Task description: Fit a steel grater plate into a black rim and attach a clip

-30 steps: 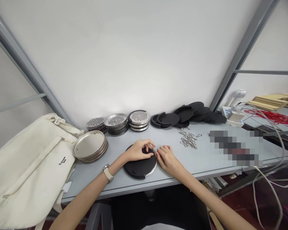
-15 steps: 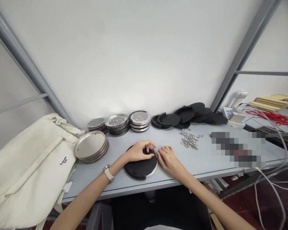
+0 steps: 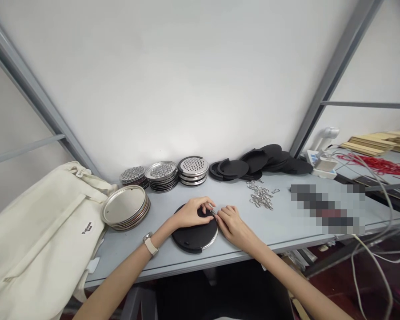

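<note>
A round black cover [image 3: 195, 235] lies on the table in front of me, with a shiny metal disc edge [image 3: 214, 240] showing along its right side. My left hand [image 3: 195, 213] rests over the cover, thumb and fingers curled in a pinch around a small metal snap hook [image 3: 213, 212] at the upper right rim. From the right, my right hand [image 3: 231, 222] meets the same hook, its thumb and index finger closed at it. Fingers partly hide the hook, so how it sits on the rim is unclear. Several loose snap hooks [image 3: 262, 198] lie in a pile beyond my right hand.
Stacks of perforated metal grater discs [image 3: 193, 165] and plain metal discs [image 3: 125, 206] stand at the back and left. Black covers [image 3: 233, 169] overlap along the wall. A cream bag [image 3: 53, 235] sits left; cables [image 3: 386, 195] hang right. A blurred patch covers something.
My right hand has moved slightly left, and its fingertips now meet the snap hook at the rim. My left hand stays over the black cover. The view has shifted a little.
</note>
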A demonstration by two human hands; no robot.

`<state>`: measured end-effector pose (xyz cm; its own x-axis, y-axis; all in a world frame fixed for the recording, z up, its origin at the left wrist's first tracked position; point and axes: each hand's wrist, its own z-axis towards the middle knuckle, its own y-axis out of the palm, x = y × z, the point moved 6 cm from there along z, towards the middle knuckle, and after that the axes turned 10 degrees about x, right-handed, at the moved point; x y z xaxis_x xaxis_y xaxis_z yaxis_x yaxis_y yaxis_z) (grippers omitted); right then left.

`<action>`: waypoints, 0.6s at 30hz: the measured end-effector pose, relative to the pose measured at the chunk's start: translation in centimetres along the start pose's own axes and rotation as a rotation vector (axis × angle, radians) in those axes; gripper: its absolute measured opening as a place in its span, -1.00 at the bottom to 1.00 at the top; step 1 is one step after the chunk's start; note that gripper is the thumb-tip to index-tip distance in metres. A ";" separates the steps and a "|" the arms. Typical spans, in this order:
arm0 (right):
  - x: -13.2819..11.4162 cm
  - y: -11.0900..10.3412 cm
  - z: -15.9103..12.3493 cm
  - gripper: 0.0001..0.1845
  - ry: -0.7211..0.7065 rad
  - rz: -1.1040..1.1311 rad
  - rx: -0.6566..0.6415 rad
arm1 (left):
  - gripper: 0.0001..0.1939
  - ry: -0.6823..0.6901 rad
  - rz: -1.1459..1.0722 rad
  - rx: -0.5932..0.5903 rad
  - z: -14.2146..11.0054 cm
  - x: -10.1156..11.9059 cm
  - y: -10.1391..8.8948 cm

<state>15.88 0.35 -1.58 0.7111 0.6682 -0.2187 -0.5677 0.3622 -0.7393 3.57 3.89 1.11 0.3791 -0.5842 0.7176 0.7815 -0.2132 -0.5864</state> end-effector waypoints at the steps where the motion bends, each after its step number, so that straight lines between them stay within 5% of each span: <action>1: 0.0 0.0 0.0 -0.73 -0.003 0.001 0.004 | -0.68 -0.001 -0.006 -0.002 0.0 0.0 0.0; 18: 0.2 0.1 -0.1 -0.72 0.021 -0.030 0.017 | -0.70 -0.023 -0.033 0.003 0.1 0.0 -0.1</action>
<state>16.07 0.45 -1.76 0.7363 0.6430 -0.2104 -0.5529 0.3926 -0.7349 3.52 3.94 1.24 0.3644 -0.5587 0.7451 0.7953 -0.2295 -0.5610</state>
